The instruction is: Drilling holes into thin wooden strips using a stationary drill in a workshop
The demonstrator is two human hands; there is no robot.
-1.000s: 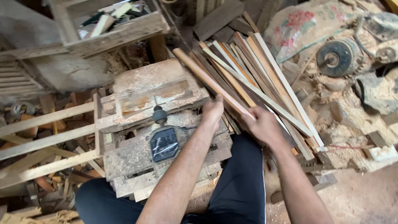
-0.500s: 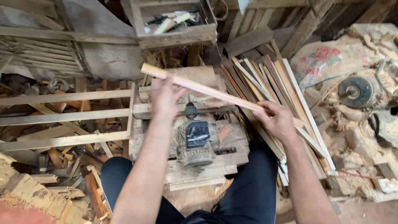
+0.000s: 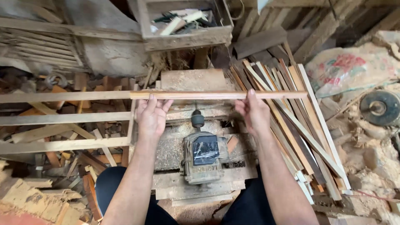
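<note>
Both hands hold one long, thin, pale-brown wooden strip [image 3: 216, 95] level and crosswise above the machine. Left hand [image 3: 152, 116] is under the strip near its left end, palm up, fingers curled lightly up to it. Right hand [image 3: 253, 111] grips it further right, fingertips on top, thumb side beneath. Strip's right end reaches out over the stack of slats.

Just below the hands: grey, dusty electric motor [image 3: 203, 156] with a dark round knob on its far side, sitting on a rough sawdust-covered wooden bench [image 3: 200, 81]. Person's dark trousers [image 3: 112, 183] show on both sides of the bench at the near edge.

Right of the bench: leaning pile of long thin wooden slats [image 3: 291, 125], mixed pale and reddish. Further right, a printed woven sack [image 3: 350, 68] and a round dark metal pulley wheel [image 3: 380, 108] in sawdust.

Left: pale wooden ladder-like frame [image 3: 62, 118] over scattered offcuts. Far centre: open wooden crate [image 3: 185, 39] with scraps inside.
</note>
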